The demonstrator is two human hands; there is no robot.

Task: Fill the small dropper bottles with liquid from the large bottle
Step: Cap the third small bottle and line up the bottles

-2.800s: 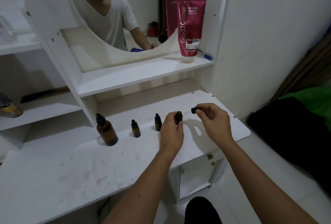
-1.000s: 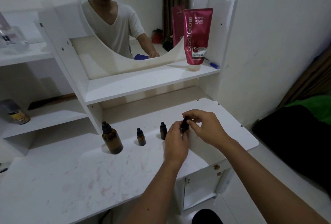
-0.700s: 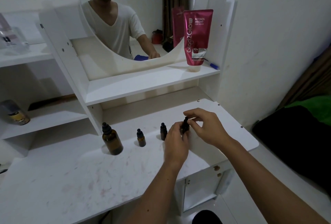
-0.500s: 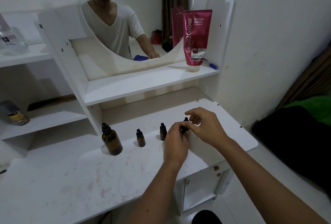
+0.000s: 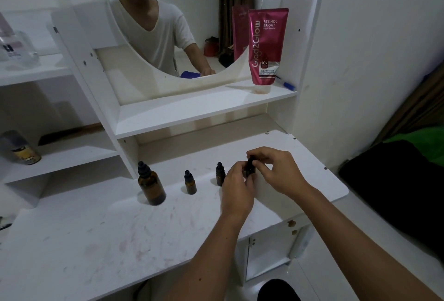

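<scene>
Evidently the capping step: at centre frame the left hand grips a small dropper bottle while the right hand pinches its cap. Next, the large amber bottle, left of centre, needs opening for its liquid.

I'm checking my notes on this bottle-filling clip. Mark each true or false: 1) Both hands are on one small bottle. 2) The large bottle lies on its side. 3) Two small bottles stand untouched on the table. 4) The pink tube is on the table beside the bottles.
1) True: the left hand holds the small bottle and the right hand pinches its cap.
2) False: the large bottle stands upright, capped.
3) True: one and another, both capped.
4) False: the pink tube stands on the upper shelf.
</scene>
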